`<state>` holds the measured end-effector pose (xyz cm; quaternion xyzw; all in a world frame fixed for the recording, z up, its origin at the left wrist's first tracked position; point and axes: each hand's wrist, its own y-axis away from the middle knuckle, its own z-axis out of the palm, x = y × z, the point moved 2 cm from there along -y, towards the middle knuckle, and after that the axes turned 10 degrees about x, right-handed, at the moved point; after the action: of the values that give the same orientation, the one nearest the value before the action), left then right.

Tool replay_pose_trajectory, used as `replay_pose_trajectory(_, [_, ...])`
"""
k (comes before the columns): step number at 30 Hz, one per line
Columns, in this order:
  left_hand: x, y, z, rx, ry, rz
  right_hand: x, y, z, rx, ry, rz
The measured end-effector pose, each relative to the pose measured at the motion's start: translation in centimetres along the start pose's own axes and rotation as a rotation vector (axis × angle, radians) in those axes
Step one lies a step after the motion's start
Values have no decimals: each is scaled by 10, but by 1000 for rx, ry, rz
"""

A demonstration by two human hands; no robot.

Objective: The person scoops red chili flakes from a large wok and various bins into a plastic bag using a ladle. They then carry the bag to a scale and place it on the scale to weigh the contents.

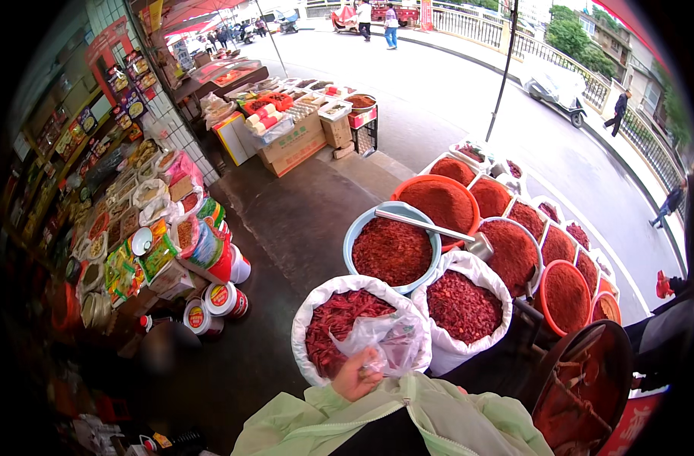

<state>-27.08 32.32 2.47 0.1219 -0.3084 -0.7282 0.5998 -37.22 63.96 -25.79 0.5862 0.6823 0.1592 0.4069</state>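
My left hand (357, 373) is closed on a clear plastic bag (389, 342). The crumpled bag spreads over the near side of a white woven sack (329, 293) filled with dried red chilies (347, 313). Of my right hand (461, 390) only a sliver shows past the jacket front, so its fingers are hidden. Beside the first sack stands another white sack (498, 279) of crushed red chili pieces (464, 305). Behind them is a light blue basin (349, 251) of chili flakes (389, 251), with a long-handled metal scoop (426, 223) resting across it.
Orange tubs (472, 194) and trays of red chili powder (452, 171) line the street side. A rusty round metal machine part (586, 382) stands close at right. Buckets (227, 299) and bagged goods (153, 251) fill the left. A thin pole (501, 80) rises beside the road.
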Motion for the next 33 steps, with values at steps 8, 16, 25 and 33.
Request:
replay_pose_trajectory(8, [8,-15,-14,-139,58,-63,24,11,20,87,-102,2])
replay_pose_trajectory(16, [20,-38,-44,-37,118,-2,22,27,18,174,-255,89])
replay_pose_trajectory(25, [10,-59,-9,56,15,25,21,34,34,223,-356,163])
replay_pose_trajectory(33, [14,-48,-14,89,-21,40,49,40,40,268,-494,325])
